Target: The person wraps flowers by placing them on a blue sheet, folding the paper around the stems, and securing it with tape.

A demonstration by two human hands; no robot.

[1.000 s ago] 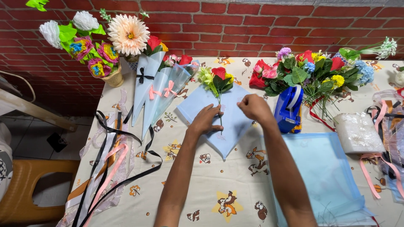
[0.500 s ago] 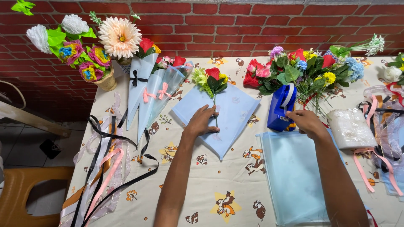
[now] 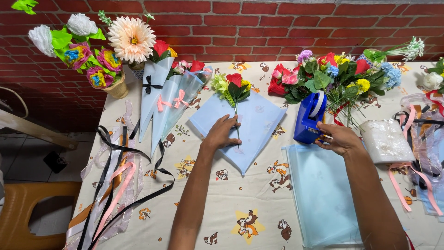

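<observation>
Looking down from the head camera, the left hand (image 3: 222, 133) is lying flat, fingers spread, pinning the stems of a small flower bunch (image 3: 232, 87) onto the light blue wrapping sheet (image 3: 252, 122). A second ago both hands were on that sheet; now the right hand (image 3: 338, 139) is sitting over at the blue tape dispenser (image 3: 309, 118), fingers curled at its front edge, though whether it is gripping tape I cannot tell. It looks as if taping is coming, with the bunch being kept centred on the sheet.

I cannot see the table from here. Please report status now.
Left hand flat on flower stem over blue paper sheet. Right hand at blue tape dispenser. Nothing between them.
</observation>
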